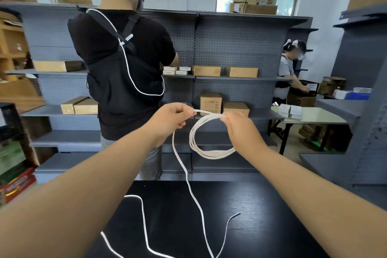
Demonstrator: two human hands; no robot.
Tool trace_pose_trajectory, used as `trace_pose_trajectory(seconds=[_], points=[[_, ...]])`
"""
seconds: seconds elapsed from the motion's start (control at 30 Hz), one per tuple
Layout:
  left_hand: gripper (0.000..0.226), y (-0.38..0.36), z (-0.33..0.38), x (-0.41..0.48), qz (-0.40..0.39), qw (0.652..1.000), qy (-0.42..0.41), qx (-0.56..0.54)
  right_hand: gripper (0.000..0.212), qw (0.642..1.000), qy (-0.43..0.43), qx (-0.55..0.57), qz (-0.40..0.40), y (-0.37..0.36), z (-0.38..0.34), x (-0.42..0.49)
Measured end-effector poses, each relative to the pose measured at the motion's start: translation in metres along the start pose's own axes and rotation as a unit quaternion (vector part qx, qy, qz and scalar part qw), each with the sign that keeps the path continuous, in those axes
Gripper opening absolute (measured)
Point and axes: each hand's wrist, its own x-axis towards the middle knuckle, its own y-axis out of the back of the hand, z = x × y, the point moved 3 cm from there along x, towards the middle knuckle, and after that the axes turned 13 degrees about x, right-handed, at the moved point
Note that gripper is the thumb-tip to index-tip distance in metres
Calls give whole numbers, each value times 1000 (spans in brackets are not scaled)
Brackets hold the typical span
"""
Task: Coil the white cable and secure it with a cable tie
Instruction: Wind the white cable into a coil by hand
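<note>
Both hands are holding the white cable (211, 148) up in the air above the black tabletop (240, 199). The right hand (240, 128) is closing its grip around the top of a few round loops. The left hand (169, 119) is pinching the cable just beside them. The loose end is hanging down and lying in curves on the tabletop.

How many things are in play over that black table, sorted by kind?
Hands: 2, the left hand and the right hand
Cables: 1, the white cable, partly coiled
Tables: 1, the black table
Total: 4
</note>
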Motion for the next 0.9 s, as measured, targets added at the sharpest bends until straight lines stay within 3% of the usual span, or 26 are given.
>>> trace_pose_trajectory(seconds=[0.13, 0.3, 0.47, 0.6, 0.73, 0.9], points=[[17, -10, -2, -9, 65, 996, -58, 8, 28, 999, -17, -15, 44, 1, -6, 4], [16, -25, -3, -18, 123, 989, -79, -12, 26, 992, -26, 52, 111, -1, -15, 3], [21, -28, 0, -18, 121, 984, -69, -110, 28, 971, -70, 145, 175, -6, -12, 3], [27, -26, 4, -17, 109, 988, -64, -83, 30, 954, -110, 194, 202, -8, -13, 4], [25, -16, 3, -7, 113, 990, -58, -65, 25, 897, -207, 369, 132, -18, -9, 1], [25, 8, 12, -1, 94, 989, -69, 95, 25, 901, -216, 373, -50, -18, -2, -4]])
